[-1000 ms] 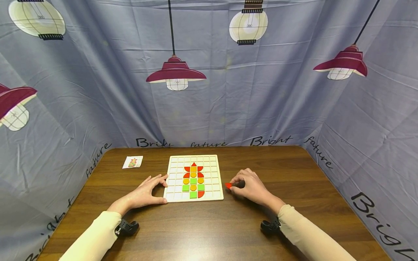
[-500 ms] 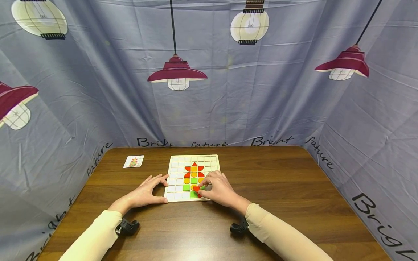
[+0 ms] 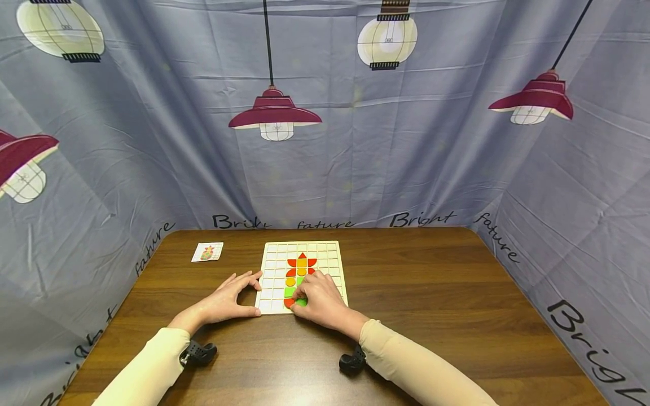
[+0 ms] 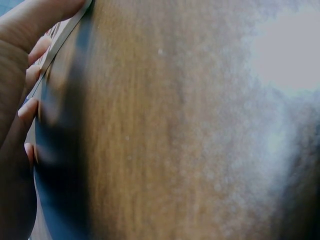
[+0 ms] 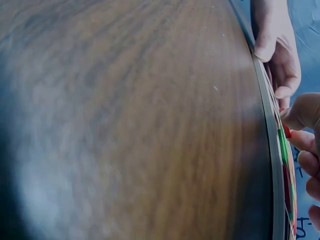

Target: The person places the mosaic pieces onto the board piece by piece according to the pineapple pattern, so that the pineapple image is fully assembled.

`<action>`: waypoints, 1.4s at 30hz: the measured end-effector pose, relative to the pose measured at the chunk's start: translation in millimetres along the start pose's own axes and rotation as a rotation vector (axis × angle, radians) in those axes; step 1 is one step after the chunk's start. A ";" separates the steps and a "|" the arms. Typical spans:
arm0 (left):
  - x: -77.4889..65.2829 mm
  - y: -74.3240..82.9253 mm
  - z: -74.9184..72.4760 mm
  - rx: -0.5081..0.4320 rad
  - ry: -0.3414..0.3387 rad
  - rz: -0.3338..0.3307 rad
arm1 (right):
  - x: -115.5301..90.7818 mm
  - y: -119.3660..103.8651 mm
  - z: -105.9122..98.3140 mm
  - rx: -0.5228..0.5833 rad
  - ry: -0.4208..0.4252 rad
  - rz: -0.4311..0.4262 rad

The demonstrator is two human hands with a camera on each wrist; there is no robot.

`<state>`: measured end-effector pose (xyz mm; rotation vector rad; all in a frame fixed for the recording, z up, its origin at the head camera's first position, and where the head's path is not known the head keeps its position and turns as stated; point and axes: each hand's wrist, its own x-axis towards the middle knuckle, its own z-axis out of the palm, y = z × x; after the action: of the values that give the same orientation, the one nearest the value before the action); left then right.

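Note:
A cream square grid board (image 3: 326, 255) lies on the table, with red, orange and green tiles forming a pineapple-like figure. My right hand (image 3: 321, 298) pinches a red quarter-circle tile (image 3: 288, 303) between thumb and fingertips, over the bottom row at the figure's left side. That hand hides the figure's lower right part. In the right wrist view the red tile (image 5: 287, 131) shows between thumb and finger, at the board's edge. My left hand (image 3: 222, 300) rests at the board's left side, thumb at the near corner and fingertips against the edge, spread in a wide curve.
A small white card (image 3: 207, 252) printed with a similar pineapple figure lies on the table's far left. The brown wooden table (image 3: 431, 282) extends to the right and front. A grey-blue curtain (image 3: 325, 180) with printed lamps surrounds the far and side edges.
My right hand, holding the red tile, has moved left from beside the board, across the figure, to the bottom row's left side. The left hand keeps its place at the board's edge.

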<state>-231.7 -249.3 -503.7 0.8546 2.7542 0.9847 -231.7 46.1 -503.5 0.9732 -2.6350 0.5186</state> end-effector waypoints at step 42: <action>-0.7 0.3 0.4 0.004 0.001 -0.003 | -1.3 6.4 -8.6 -0.011 0.050 0.092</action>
<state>-230.8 -249.3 -503.9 0.8507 2.7589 0.9796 -233.8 55.0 -497.8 0.8283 -2.6444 0.5410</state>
